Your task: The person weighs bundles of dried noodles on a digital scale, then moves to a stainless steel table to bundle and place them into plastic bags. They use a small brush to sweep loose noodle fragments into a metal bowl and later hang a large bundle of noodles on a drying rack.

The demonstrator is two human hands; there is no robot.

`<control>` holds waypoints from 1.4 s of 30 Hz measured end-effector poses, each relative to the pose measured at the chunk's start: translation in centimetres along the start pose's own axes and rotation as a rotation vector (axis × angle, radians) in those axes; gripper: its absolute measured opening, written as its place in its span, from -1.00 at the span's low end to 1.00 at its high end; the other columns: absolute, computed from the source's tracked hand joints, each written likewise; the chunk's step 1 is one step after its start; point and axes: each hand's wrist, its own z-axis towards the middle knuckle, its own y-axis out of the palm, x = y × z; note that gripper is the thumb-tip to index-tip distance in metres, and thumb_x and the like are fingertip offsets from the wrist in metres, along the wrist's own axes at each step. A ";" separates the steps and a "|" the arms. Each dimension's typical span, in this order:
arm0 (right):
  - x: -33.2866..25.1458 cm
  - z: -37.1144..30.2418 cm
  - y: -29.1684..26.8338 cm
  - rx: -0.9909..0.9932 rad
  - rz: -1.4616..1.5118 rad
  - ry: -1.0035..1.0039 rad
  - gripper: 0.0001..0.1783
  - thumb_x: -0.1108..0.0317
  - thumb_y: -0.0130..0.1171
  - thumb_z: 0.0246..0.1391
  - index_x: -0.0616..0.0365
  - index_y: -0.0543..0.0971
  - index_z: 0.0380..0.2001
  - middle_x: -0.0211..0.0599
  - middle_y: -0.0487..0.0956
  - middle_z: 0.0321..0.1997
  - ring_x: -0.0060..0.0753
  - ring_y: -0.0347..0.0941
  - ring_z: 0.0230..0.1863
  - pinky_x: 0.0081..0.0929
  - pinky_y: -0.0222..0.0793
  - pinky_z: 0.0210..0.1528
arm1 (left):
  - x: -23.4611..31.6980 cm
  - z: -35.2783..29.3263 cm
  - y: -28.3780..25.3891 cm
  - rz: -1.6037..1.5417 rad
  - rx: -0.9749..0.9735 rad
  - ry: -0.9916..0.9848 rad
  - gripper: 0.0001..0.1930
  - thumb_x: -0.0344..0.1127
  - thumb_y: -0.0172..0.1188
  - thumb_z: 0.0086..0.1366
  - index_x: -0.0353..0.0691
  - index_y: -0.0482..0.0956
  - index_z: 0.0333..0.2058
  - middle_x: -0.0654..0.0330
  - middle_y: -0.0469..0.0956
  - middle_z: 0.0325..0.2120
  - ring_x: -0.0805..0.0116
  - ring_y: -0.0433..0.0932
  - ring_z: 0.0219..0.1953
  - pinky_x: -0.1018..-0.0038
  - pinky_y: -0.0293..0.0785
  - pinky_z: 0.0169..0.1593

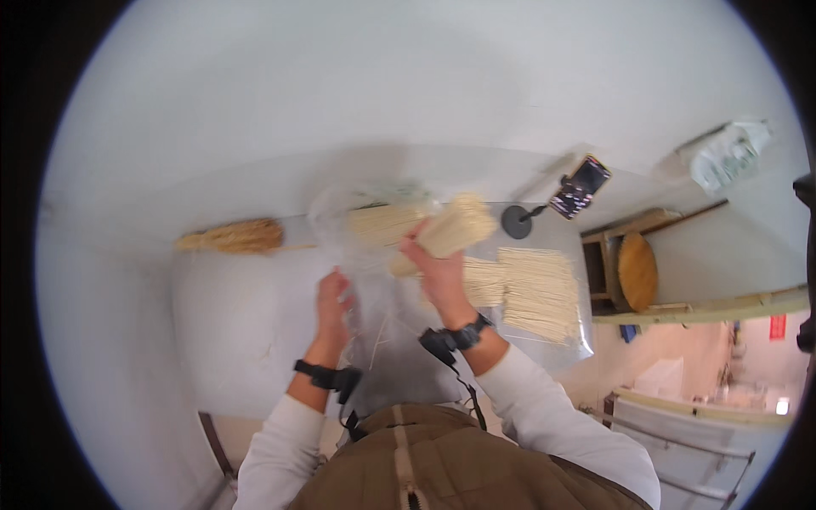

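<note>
From where I stand: right hand (440,270) wrapped round a thick noodle bundle (463,223), tilted, up and right of the left hand (332,297). Left one's part-curled — can't tell if it holds anything (blurred). Risk: a one-handed grip could let strands slip, or the crumpled plastic (327,212) beyond the left hand could snag their ends.

- White wall (280,93) behind the counter, evenly lit, with soft shadows low down.
- Another pale wall (93,289) beside the counter's left end.
- Counter (225,331): smooth, grey-white, faintly shiny.
- Round wooden board (637,272) standing upright by a wooden frame (598,268), right of the counter.
- Pinkish floor (693,344) farther right.
- Thin metal railing (680,440), lower right.
- Red sign (778,326) above a small bright patch (782,405), far right.
</note>
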 end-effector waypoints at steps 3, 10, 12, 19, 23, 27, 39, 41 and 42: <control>1.5 4.3 1.4 -0.176 -0.368 -0.248 -0.76 0.47 0.39 0.04 0.18 0.61 -0.20 -0.34 0.66 -0.25 -0.24 0.58 -0.21 -0.36 0.50 -0.08 | 3.0 3.7 -0.4 0.042 0.008 -0.089 -0.20 0.31 0.22 0.34 -0.09 0.33 0.36 0.13 0.38 0.24 0.23 0.31 0.34 0.13 0.26 0.31; 9.3 10.8 0.9 -0.361 -0.734 -0.456 -0.64 0.48 0.37 -0.16 0.15 0.62 -0.19 -0.09 0.66 -0.18 0.15 0.55 -0.05 -0.08 0.48 0.05 | 3.3 9.1 0.4 0.142 -0.211 -0.070 -0.58 -0.01 0.34 0.37 -0.09 0.56 0.07 0.28 0.60 -0.07 0.44 0.55 -0.05 0.30 0.41 0.07; 11.0 11.4 0.1 -0.450 -0.813 -0.470 -0.60 0.49 0.35 -0.18 0.16 0.63 -0.15 -0.06 0.67 -0.13 0.16 0.56 -0.02 -0.05 0.47 0.07 | 2.5 9.4 0.6 0.062 -0.186 0.039 -0.71 -0.11 0.35 0.37 -0.12 0.61 -0.06 0.33 0.63 -0.21 0.46 0.56 -0.19 0.42 0.42 -0.03; 14.4 14.0 -3.2 -0.624 -1.280 -0.157 -0.51 0.52 0.26 -0.07 0.15 0.60 0.03 0.00 0.68 0.00 0.14 0.57 0.05 -0.04 0.48 0.13 | 3.1 8.3 2.0 -0.010 0.002 0.071 -0.83 -0.25 0.40 0.33 -0.17 0.64 -0.22 0.36 0.63 -0.36 0.53 0.53 -0.31 0.52 0.43 -0.12; 16.8 15.5 -2.9 -0.602 -1.410 -0.267 -0.43 0.51 0.23 -0.01 0.12 0.55 0.16 0.00 0.64 0.12 0.10 0.55 0.15 -0.06 0.48 0.18 | 4.1 7.7 2.7 0.070 0.014 0.079 -0.83 -0.27 0.37 0.36 -0.21 0.63 -0.23 0.32 0.63 -0.37 0.51 0.53 -0.30 0.51 0.41 -0.11; 15.4 12.8 -1.5 -0.520 -1.422 -0.217 -0.40 0.50 0.24 0.03 0.13 0.50 0.22 0.01 0.59 0.17 0.12 0.48 0.23 -0.07 0.42 0.25 | 4.4 7.7 2.6 0.088 -0.031 0.093 -0.84 -0.24 0.38 0.35 -0.17 0.65 -0.24 0.34 0.64 -0.38 0.51 0.53 -0.31 0.50 0.40 -0.06; 12.1 -22.7 -21.9 0.257 -1.181 0.200 -0.55 0.40 0.29 0.01 0.17 0.57 0.04 0.00 0.58 0.09 0.14 0.45 0.17 -0.04 0.42 0.19 | -4.4 2.7 -0.4 0.757 -0.040 0.539 -0.51 -0.27 0.35 0.30 -0.32 0.39 0.10 0.10 0.46 0.00 0.19 0.44 0.12 0.31 0.40 0.17; 13.2 -26.9 -25.2 0.314 -1.306 0.267 -0.49 0.40 0.28 0.00 0.18 0.52 0.09 0.03 0.55 0.08 0.18 0.43 0.16 0.01 0.42 0.17 | -8.4 0.2 1.9 0.984 -0.340 0.696 -0.42 -0.23 0.37 0.25 -0.33 0.38 0.17 -0.03 0.46 0.12 -0.02 0.42 0.22 0.17 0.34 0.31; 13.7 -28.4 -26.3 0.351 -1.368 0.378 -0.46 0.41 0.27 -0.01 0.18 0.50 0.11 0.04 0.54 0.08 0.21 0.43 0.15 0.04 0.42 0.15 | -10.0 -0.3 3.6 1.119 -0.492 0.744 -0.34 -0.20 0.38 0.23 -0.33 0.35 0.23 -0.07 0.38 0.23 -0.07 0.34 0.30 0.15 0.27 0.38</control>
